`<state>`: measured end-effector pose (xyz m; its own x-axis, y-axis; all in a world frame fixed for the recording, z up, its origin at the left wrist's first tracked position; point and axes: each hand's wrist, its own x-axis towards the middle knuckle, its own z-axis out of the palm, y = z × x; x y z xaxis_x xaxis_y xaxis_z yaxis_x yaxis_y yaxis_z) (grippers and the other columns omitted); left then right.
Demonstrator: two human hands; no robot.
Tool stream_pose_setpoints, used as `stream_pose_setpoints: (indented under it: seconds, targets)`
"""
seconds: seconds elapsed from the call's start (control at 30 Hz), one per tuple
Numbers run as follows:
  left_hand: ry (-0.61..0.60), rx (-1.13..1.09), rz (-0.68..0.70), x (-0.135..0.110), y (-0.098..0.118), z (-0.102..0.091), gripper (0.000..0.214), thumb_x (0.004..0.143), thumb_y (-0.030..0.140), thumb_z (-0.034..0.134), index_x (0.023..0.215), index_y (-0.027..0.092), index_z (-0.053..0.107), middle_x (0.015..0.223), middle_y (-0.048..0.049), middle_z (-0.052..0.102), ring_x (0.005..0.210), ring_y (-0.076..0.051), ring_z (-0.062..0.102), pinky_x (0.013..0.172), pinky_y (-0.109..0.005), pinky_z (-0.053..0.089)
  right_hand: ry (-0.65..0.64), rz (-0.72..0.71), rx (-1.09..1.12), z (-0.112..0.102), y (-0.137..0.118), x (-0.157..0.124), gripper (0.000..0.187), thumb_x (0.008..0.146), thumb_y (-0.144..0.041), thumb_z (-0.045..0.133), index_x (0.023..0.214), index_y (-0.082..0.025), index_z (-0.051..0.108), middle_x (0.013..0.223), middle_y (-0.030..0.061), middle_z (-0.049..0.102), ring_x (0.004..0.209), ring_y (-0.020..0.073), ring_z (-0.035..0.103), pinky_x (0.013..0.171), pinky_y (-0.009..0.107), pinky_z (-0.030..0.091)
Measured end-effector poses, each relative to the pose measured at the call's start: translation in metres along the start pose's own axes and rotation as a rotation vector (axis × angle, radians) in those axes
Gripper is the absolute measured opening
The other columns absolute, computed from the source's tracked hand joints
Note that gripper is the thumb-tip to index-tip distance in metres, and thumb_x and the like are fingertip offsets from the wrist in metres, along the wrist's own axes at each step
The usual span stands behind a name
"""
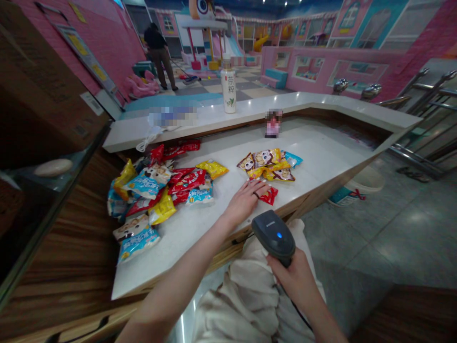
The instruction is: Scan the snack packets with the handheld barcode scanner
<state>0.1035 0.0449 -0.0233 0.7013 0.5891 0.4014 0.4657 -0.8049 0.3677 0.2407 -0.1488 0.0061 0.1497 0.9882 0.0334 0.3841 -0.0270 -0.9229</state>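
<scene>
My right hand point(294, 269) is wrapped round the handle of a dark barcode scanner point(273, 231), which shows a blue light on top and is held above my lap. My left hand point(247, 196) reaches over the white counter point(200, 233), fingers stretched out, palm down on a small red snack packet point(269, 196) partly hidden beneath it. Just beyond the fingertips lies a group of yellow, brown and blue snack packets point(269, 162). To the left is a larger heap of red, blue, white and yellow snack packets point(189, 183).
On the raised ledge point(303, 101) stands a white-labelled tea bottle point(229, 85); a white cable point(148, 140) hangs at its left. A bucket point(364, 188) is on the floor at right. Cardboard boxes point(46, 85) stand at left. Farther off, a person point(159, 52) holds a long-handled mop.
</scene>
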Motion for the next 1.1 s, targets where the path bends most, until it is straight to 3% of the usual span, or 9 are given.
stream_pose_setpoints:
  seconds: [0.2,0.33,0.47,0.6,0.7,0.77,0.93,1.03,1.1]
  targets:
    - [-0.198,0.115,0.038,0.029,-0.014,0.023,0.057,0.100,0.032,0.042,0.155,0.020,0.032,0.164,-0.0121,0.026,0.152,-0.023,0.021,0.124,-0.043,0.019,-0.013,0.011,0.017,-0.001,0.004,0.001,0.013,0.079,-0.030,0.061,0.071,-0.019,0.064,0.047,-0.0045,0.051,0.050,0.0164,0.050,0.049,0.024,0.041]
    - [-0.237,0.151,-0.006,0.050,-0.024,0.023,0.053,0.101,0.023,0.032,0.154,0.019,0.034,0.163,-0.0122,0.029,0.152,-0.021,0.023,0.123,-0.042,0.019,-0.007,0.009,0.001,0.000,0.003,0.003,0.013,0.078,-0.029,0.062,0.071,-0.018,0.065,0.048,-0.0042,0.053,0.052,0.0168,0.052,0.051,0.024,0.042]
    - [-0.191,0.129,-0.021,0.059,-0.027,0.022,0.053,0.099,0.021,0.038,0.152,0.017,0.038,0.161,-0.0138,0.032,0.152,-0.022,0.024,0.123,-0.042,0.019,0.013,0.002,-0.001,0.001,0.004,0.004,0.013,0.078,-0.029,0.062,0.070,-0.018,0.063,0.055,-0.0021,0.058,0.057,0.0177,0.055,0.054,0.025,0.044]
    - [0.000,0.042,0.001,0.051,-0.027,0.010,0.050,0.097,0.027,0.045,0.146,0.019,0.046,0.155,-0.0126,0.044,0.145,-0.021,0.037,0.122,-0.041,0.025,-0.006,0.010,-0.006,0.000,0.006,0.003,0.014,0.079,-0.028,0.062,0.068,-0.019,0.062,0.054,-0.0018,0.058,0.058,0.0186,0.056,0.055,0.025,0.045]
    - [0.193,0.142,-0.161,0.041,-0.039,-0.010,0.053,0.091,0.021,0.048,0.145,0.018,0.048,0.150,-0.0124,0.050,0.140,-0.024,0.044,0.121,-0.043,0.027,-0.012,0.013,-0.009,0.000,0.007,0.002,0.014,0.079,-0.029,0.062,0.069,-0.019,0.062,0.057,-0.0005,0.060,0.061,0.0196,0.058,0.056,0.026,0.045]
    - [0.225,0.270,-0.338,0.035,-0.054,-0.027,0.063,0.084,0.022,0.056,0.146,0.014,0.046,0.153,-0.0160,0.044,0.144,-0.030,0.038,0.122,-0.047,0.023,-0.006,0.006,-0.006,0.000,0.007,0.002,0.013,0.079,-0.028,0.062,0.071,-0.018,0.064,0.061,0.0007,0.064,0.062,0.0197,0.059,0.058,0.026,0.046]
    - [0.187,0.522,-0.701,0.030,-0.094,-0.065,0.070,0.088,0.040,0.054,0.145,0.000,0.044,0.155,-0.0297,0.035,0.145,-0.043,0.031,0.119,-0.056,0.016,-0.027,-0.016,0.013,0.003,0.005,0.005,0.014,0.080,-0.028,0.061,0.074,-0.016,0.066,0.067,0.0026,0.069,0.064,0.0199,0.060,0.060,0.026,0.048]
    - [0.125,0.549,-0.855,0.035,-0.115,-0.081,0.060,0.094,0.030,0.043,0.142,-0.005,0.045,0.148,-0.0352,0.041,0.140,-0.042,0.040,0.117,-0.057,0.018,-0.024,-0.023,-0.002,0.004,0.005,0.005,0.013,0.079,-0.026,0.062,0.076,-0.016,0.068,0.069,0.0029,0.070,0.067,0.0207,0.062,0.063,0.026,0.049]
    - [0.022,0.472,-0.952,0.041,-0.128,-0.089,0.055,0.090,0.024,0.049,0.136,-0.005,0.052,0.139,-0.0370,0.050,0.134,-0.044,0.047,0.113,-0.061,0.023,-0.020,-0.019,-0.003,0.003,0.004,0.004,0.013,0.079,-0.027,0.063,0.077,-0.015,0.068,0.070,0.0030,0.071,0.069,0.0211,0.063,0.064,0.027,0.050]
